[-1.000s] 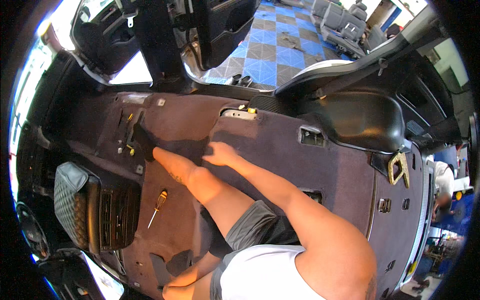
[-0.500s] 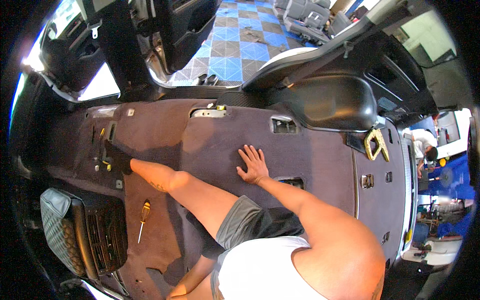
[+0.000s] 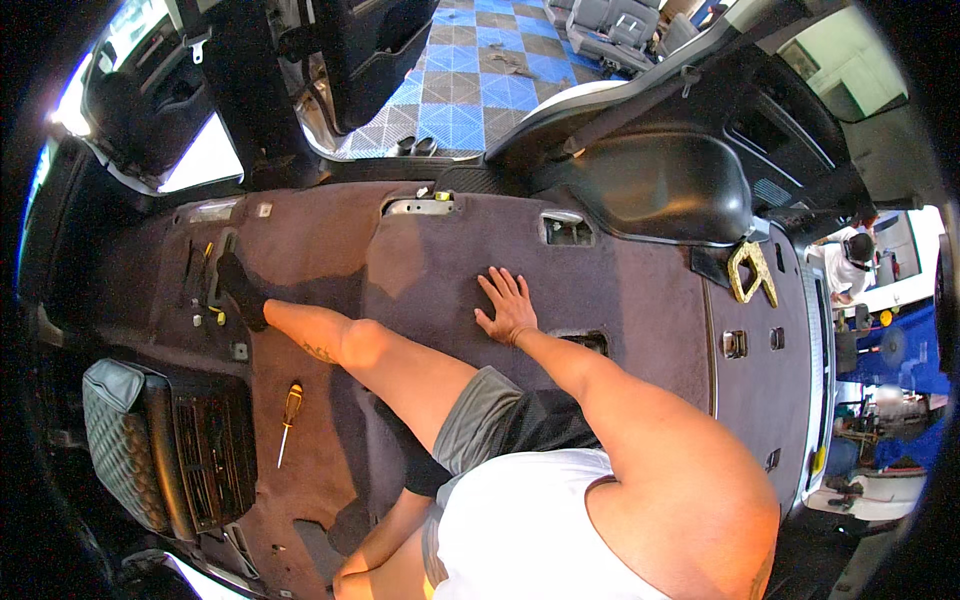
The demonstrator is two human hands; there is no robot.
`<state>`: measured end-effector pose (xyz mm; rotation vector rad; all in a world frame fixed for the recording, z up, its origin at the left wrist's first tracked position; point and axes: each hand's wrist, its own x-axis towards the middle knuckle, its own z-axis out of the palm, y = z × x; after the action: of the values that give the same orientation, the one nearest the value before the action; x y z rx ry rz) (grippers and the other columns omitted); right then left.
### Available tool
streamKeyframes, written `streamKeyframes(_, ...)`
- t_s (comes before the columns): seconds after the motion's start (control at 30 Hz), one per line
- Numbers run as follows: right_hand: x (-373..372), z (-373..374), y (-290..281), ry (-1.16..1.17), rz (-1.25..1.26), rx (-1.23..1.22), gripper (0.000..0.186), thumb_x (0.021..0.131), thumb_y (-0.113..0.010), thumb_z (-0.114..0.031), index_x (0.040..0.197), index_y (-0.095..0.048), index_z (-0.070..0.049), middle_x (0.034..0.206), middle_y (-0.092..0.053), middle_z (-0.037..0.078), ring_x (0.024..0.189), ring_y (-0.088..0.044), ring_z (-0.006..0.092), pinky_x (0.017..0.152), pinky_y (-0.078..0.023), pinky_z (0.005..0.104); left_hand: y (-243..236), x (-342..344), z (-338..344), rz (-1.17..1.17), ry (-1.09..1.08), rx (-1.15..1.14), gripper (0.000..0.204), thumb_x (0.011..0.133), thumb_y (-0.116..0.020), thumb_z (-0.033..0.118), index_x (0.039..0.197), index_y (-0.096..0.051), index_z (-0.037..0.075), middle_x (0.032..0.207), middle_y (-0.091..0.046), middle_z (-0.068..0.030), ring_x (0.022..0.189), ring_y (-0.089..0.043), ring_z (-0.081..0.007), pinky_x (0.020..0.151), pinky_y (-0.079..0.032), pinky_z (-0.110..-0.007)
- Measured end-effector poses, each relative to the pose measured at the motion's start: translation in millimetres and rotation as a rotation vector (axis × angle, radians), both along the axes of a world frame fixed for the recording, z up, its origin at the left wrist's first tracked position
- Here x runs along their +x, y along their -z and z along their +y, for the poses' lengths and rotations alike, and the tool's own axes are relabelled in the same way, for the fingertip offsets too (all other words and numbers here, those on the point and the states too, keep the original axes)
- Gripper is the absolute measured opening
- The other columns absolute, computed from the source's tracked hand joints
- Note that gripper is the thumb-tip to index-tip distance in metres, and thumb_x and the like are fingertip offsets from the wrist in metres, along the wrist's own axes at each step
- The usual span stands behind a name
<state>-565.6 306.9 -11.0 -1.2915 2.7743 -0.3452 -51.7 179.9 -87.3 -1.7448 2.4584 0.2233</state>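
My right hand (image 3: 507, 305) lies palm down on the dark brown carpet (image 3: 430, 270) of a vehicle floor, its fingers spread and holding nothing. It rests between two rectangular cutouts, one (image 3: 567, 229) farther off and another (image 3: 585, 342) near my forearm. My left hand is out of view. One leg stretches out to the left, and the other is folded beneath me. Left of my legs lies a screwdriver (image 3: 290, 412) with a yellow and black handle, its shaft pointing toward me.
A quilted seat or console part (image 3: 165, 445) stands at the left. Small yellow-marked parts (image 3: 211, 318) lie by my foot. A yellowish bracket-like piece (image 3: 750, 272) sits at the right, near a black wheel-arch trim (image 3: 665, 190). Shoes (image 3: 415, 147) rest outside the door. Another person (image 3: 850, 265) is beyond the rear opening.
The view has shifted slightly. My right hand stays flat on the carpet. The foot of my outstretched leg has tilted up and back, and the person outside has straightened a little.
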Motion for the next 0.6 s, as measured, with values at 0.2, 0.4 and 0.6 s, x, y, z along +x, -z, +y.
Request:
streamKeyframes(0.2, -1, 0, 3, 0.002, -0.018, 0.009, 0.071, 0.09, -0.055, -0.047, 0.152, -0.039, -0.017, 0.161, -0.029, 0.012, 0.15, -0.023, 0.0319, 0.122, -0.013, 0.053, 0, 20, 5, -0.011, -0.031, 0.004, 0.044, 0.095, -0.049, 0.035, 0.13, -0.059, 0.011, 0.129, -0.062, -0.0064, 0.123, -0.053, -0.0245, 0.113, -0.028, -0.057)
streamKeyframes(0.4, 0, 0, 2, 0.006, -0.014, 0.002, 0.072, 0.09, -0.056, -0.047, 0.153, -0.038, -0.018, 0.161, -0.029, 0.012, 0.15, -0.023, 0.0317, 0.122, -0.013, 0.0524, 2, 47, 13, -0.018, -0.079, -0.001, 0.043, 0.095, -0.049, 0.035, 0.129, -0.06, 0.011, 0.128, -0.063, -0.0062, 0.122, -0.054, -0.0245, 0.113, -0.028, -0.058)
streamKeyframes(0.6, 0, -2, -9, -0.1, 0.099, -0.14, 0.07, 0.082, -0.065, -0.04, 0.142, -0.05, -0.01, 0.151, -0.043, 0.016, 0.143, -0.035, 0.0337, 0.116, -0.024, 0.0511, -1, 104, 39, -0.044, -0.239, -0.034, 0.042, 0.095, -0.049, 0.034, 0.128, -0.061, 0.011, 0.127, -0.064, -0.006, 0.121, -0.054, -0.0244, 0.112, -0.028, -0.058)
